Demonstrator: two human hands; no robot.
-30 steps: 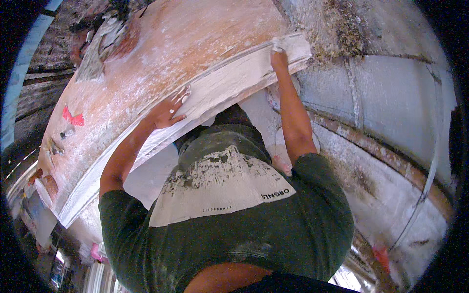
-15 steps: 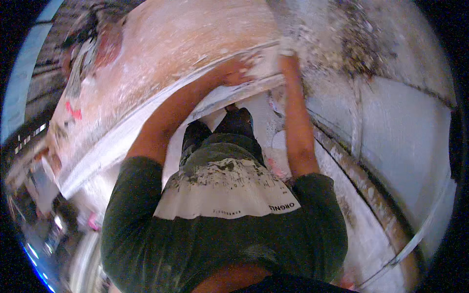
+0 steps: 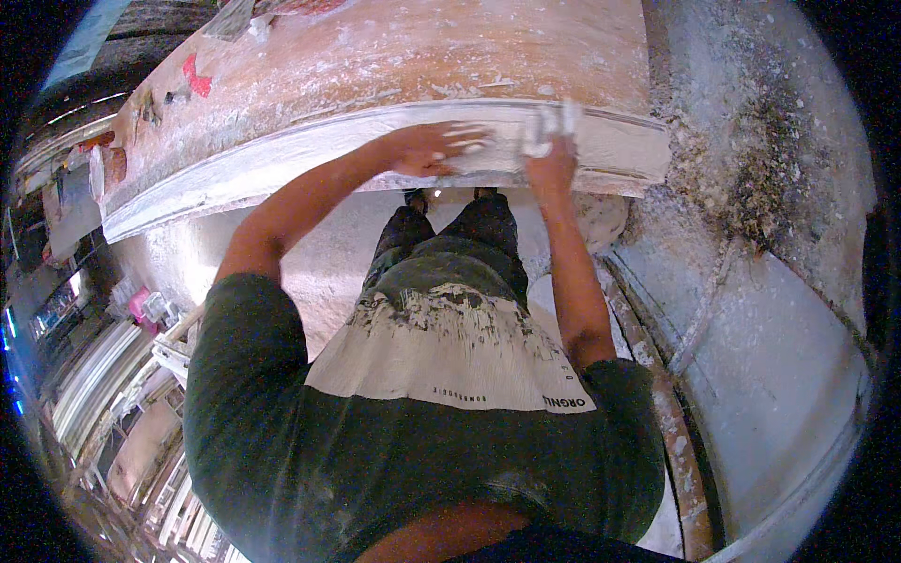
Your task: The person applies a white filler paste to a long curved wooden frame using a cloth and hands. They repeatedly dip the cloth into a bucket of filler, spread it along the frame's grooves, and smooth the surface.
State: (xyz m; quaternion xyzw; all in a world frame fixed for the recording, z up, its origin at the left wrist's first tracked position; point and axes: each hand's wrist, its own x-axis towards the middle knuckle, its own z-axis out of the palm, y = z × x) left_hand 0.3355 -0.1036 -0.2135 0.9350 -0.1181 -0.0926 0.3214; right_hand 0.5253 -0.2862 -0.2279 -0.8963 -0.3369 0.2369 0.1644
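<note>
Long white strip (image 3: 338, 141), one: lying along the near edge of the bench (image 3: 450, 56), from its near left corner to its near right corner, the surface pale and grooved lengthwise.

Left hand (image 3: 434, 148), bare: above the strip, right of its middle; fingers extended and spread, blurred, with nothing visible in them. From where I stand I cannot tell whether they touch the strip.

Right hand (image 3: 552, 169), bare: at the strip nearer the bench's right corner, just beside the left hand's fingertips; fingers partly bent, their tips lost in a white blur. I cannot tell whether that is a held thing or a coating, nor how far the hand is closed.

Bench top: orange-brown, flecked with white. Red scrap (image 3: 197, 75), one, towards the bench's left edge.

Beyond the right edge: crusted grey-brown debris (image 3: 760, 178); below it, a pale blue-grey surface (image 3: 779, 328).

Worn by the person: dark green shirt (image 3: 422, 460), with a pale printed panel.

Well apart, beyond the near left corner: pale lengths (image 3: 99, 385), stacked; pink item (image 3: 139, 305), one.
</note>
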